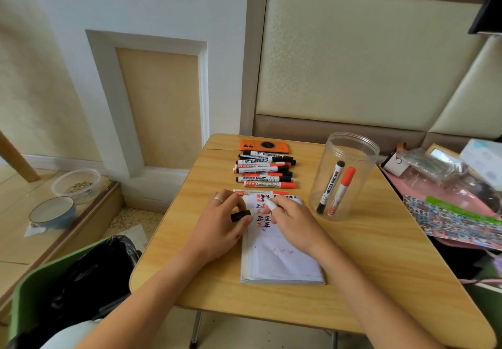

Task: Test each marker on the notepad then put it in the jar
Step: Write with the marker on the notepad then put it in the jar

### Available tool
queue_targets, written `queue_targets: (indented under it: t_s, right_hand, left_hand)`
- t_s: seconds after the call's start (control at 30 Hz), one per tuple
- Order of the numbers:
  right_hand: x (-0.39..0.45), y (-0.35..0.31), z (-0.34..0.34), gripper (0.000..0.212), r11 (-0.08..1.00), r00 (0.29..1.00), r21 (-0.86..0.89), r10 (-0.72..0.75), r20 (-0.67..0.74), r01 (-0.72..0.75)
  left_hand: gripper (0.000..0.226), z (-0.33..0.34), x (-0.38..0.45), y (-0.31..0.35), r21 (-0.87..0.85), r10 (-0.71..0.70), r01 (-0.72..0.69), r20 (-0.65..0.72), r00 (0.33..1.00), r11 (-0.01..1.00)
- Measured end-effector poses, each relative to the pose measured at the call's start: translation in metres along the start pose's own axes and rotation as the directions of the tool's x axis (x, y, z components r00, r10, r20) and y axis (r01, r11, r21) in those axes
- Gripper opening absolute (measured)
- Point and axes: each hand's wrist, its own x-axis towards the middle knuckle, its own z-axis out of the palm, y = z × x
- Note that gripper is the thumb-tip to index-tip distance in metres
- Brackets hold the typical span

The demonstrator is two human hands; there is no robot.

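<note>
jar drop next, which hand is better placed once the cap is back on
Right. The right hand already holds the marker and is nearer the jar; the left hand holds only the black cap.

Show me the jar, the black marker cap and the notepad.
jar (350, 145): head view, on its rim.
black marker cap (240, 216): head view, mid-cap, in the left hand (222, 221).
notepad (285, 261): head view, blank lower page.

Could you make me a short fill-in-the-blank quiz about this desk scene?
1. The clear jar holds ____ markers.
2. The left hand holds a black ____.
3. The right hand holds a marker over the ____.
4. The pile of markers lies in front of an ____ device.

Missing words: two; cap; notepad; orange
</note>
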Motion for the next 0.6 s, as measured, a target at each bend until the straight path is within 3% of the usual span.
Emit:
queue_targets:
  t_s: [0.17, 0.37, 0.47, 0.6]
  right_hand:
    - [0.004, 0.002, 0.000, 0.028, 0.900, 0.981, 0.392, 0.180, 0.070, -0.194]
    - [0.005, 0.002, -0.006, 0.023, 0.762, 0.986, 0.636, 0.168, -0.006, -0.126]
    - [0.007, 0.008, -0.009, 0.014, 0.625, 0.986, 0.772, 0.165, 0.020, -0.120]
    - [0.008, 0.013, -0.015, 0.035, 0.365, 0.982, 0.919, 0.156, 0.102, -0.153]
  left_hand:
    - [0.026, 0.005, -0.001, -0.001, 0.093, 0.096, -0.113, 0.171, 0.981, 0.989]
    - [0.044, 0.003, -0.003, 0.001, 0.122, 0.046, -0.079, 0.251, 0.967, 0.989]
    - [0.061, 0.003, -0.003, 0.001, 0.146, 0.019, -0.066, 0.300, 0.954, 0.987]
    - [0.066, 0.005, -0.002, 0.001, 0.219, -0.009, -0.062, 0.310, 0.951, 0.974]
